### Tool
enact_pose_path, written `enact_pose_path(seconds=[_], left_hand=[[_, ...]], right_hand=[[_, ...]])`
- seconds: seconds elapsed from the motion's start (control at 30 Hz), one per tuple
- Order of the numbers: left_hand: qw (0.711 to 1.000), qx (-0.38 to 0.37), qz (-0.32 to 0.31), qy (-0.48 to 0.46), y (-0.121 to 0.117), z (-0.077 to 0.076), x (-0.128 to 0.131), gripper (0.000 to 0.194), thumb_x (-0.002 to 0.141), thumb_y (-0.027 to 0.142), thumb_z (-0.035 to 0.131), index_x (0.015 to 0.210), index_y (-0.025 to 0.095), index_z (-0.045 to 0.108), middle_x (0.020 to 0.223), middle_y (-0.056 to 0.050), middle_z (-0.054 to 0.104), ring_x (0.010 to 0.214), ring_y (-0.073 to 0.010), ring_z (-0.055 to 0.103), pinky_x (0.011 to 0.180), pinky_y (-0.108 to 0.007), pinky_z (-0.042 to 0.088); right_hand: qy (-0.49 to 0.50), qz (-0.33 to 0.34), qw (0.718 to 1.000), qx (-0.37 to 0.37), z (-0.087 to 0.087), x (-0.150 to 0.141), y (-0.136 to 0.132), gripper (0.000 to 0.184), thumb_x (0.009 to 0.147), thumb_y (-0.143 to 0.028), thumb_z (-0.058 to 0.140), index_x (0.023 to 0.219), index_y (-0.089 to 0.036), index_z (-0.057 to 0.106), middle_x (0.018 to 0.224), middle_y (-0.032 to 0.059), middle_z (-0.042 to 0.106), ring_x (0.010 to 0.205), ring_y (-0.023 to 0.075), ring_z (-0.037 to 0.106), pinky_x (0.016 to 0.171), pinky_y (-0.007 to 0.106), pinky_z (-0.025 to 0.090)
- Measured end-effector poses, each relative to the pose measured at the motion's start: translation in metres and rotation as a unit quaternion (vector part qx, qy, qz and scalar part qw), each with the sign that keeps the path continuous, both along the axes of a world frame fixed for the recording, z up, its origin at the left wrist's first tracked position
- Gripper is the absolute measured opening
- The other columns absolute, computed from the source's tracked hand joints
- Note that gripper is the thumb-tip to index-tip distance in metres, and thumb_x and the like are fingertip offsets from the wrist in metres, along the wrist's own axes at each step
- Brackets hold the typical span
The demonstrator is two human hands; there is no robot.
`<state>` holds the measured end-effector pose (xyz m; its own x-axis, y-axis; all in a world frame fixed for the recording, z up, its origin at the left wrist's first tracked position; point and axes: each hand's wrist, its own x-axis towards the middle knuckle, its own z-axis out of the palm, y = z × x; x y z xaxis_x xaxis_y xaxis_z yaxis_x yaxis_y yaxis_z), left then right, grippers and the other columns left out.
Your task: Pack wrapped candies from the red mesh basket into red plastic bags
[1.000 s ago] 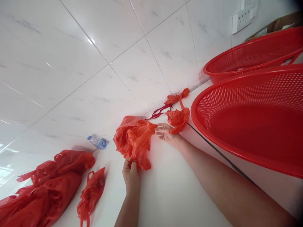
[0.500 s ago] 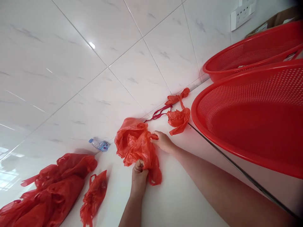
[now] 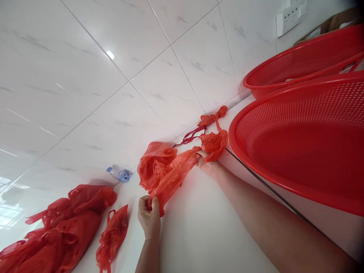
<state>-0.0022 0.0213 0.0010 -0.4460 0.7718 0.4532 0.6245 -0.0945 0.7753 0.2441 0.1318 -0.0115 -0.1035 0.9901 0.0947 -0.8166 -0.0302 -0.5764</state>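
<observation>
Read the clock with 12 at the top of the view and the centre at the held bag (image 3: 179, 170). Stretches the thin red film on a slant, from 7 to 1 o'clock, above the white top (image 3: 204, 235). Pinches the 7 o'clock end in the left hand (image 3: 149, 216), with thumb and curled fingers closed on a gathered edge. Seems to grip the 1 o'clock end in the right hand (image 3: 209, 165), judging by the pull in the film; cannot tell the exact finger closure there, with fingertips partly behind plastic.

Note the rumpled bag (image 3: 155, 151) at 10 o'clock, touching the held bag, with no clear border between the two. Note also the crumpled bag (image 3: 216, 142) at 1 o'clock, overlapping the right hand, and beyond it the small bag (image 3: 207, 120), near the cord (image 3: 189, 137). Find the bottle (image 3: 121, 174) at 9 o'clock, the looped bag (image 3: 113, 233) and bag pile (image 3: 71, 227) at 8, and two baskets (image 3: 295, 178) between 2 and 3.

Expect almost no weight, limp, slippery film, prone to cling and tear. Best held by gathered corners or doubled edges, not by a single layer mid-span.
</observation>
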Motion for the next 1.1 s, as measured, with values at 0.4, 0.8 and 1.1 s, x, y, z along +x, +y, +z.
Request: enact_pose_path(seconds=[0.4,0.8,1.1], left_hand=[[0.985,0.051,0.006,-0.164,0.016,-0.004,-0.031,0.012,0.069,0.029,0.064,0.075,0.019,0.06,0.063,0.004,0.058,0.06,-0.0128,0.055,0.056,-0.024,0.045],[0.835,0.019,-0.133,-0.534,0.024,-0.015,-0.034,0.012,0.079,0.014,0.054,0.078,0.02,0.065,0.07,0.0,0.068,0.067,-0.011,0.065,0.061,-0.018,0.053],[0.813,0.012,-0.161,-0.559,0.018,-0.005,-0.04,0.004,0.072,0.019,0.063,0.07,0.021,0.061,0.067,0.004,0.068,0.063,-0.0097,0.065,0.061,-0.018,0.054]], right_hand=[[-0.11,0.129,0.983,0.075,0.001,-0.001,-0.011,0.011,0.06,-0.022,0.059,0.061,-0.02,0.048,0.046,-0.0097,0.024,0.043,0.005,0.022,0.043,0.02,0.019],[-0.45,0.181,0.857,0.175,0.001,-0.042,-0.031,0.066,0.041,-0.008,0.076,0.103,-0.029,0.066,0.078,-0.0049,0.065,0.06,0.0098,0.055,0.049,0.017,0.037],[-0.307,0.142,0.934,0.113,-0.013,-0.038,-0.016,0.009,0.058,-0.021,0.067,0.066,-0.019,0.064,0.06,-0.0029,0.061,0.057,0.0113,0.055,0.055,0.022,0.04]])
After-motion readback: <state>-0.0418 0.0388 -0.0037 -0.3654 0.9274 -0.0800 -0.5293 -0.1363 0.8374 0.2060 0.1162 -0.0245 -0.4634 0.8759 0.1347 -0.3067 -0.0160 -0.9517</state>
